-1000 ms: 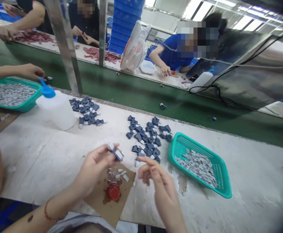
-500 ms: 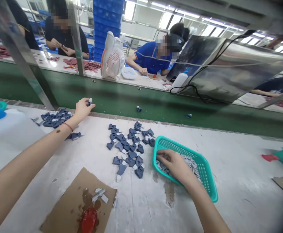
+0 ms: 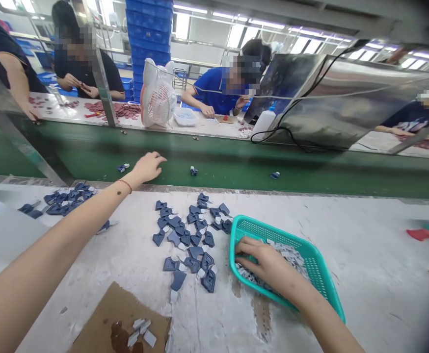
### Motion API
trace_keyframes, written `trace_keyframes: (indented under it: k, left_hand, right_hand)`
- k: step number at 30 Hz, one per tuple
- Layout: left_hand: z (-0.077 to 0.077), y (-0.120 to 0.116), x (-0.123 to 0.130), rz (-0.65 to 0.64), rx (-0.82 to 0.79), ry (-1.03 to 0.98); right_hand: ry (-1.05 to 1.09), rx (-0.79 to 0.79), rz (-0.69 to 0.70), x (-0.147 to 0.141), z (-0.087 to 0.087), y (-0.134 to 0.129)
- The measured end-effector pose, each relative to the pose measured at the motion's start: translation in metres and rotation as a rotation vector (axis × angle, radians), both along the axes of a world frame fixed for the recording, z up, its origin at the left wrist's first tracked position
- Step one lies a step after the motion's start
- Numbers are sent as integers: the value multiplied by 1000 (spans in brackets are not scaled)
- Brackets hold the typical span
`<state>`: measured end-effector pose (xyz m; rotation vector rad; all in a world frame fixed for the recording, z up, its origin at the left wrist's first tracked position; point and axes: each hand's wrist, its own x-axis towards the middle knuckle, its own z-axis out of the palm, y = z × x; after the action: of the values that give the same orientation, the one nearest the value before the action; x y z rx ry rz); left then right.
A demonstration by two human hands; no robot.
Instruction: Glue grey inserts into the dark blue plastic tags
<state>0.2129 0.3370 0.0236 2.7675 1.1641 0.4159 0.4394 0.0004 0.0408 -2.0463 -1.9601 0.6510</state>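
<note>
My left hand [image 3: 148,167] is out over the near side of the belt [image 3: 229,169], loosely open, fingers pointing right, and I see nothing in it. The belt runs left to right across the scene. Three blue parts with white bits lie on it, well apart. The left part [image 3: 122,168], just left of my hand, lies roughly left to right, white bit pointing right. The middle part [image 3: 194,171] has its white bit towards the far left, and the right part [image 3: 275,175] shows its own on the right.

My right hand [image 3: 264,260] is down in the green basket [image 3: 318,269], fingers bent among the grey pieces [image 3: 291,255]. The fingertips are hidden, so I cannot tell whether they pinch one. The basket's long axis slants from far left to near right; the pieces in it point every way.

Left of the basket, a pile of blue parts [image 3: 186,238] spreads over the bench [image 3: 376,264] (white bits poking out at all angles). Nearer me and to the left, a few grey strips [image 3: 141,332] lie at mixed slants on the brown card [image 3: 96,318], beside a dark wet patch.
</note>
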Motion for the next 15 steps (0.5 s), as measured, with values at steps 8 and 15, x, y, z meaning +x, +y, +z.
trace_keyframes:
  k: [8,15]
  left_hand:
    - [-10,-24,82,-334,8,62]
    - [-17,-23,59,-217,-48,54]
  right_hand:
    - [-63,-14,14,2,3,-3]
    - [-11,-16,-142,-1,5,-7]
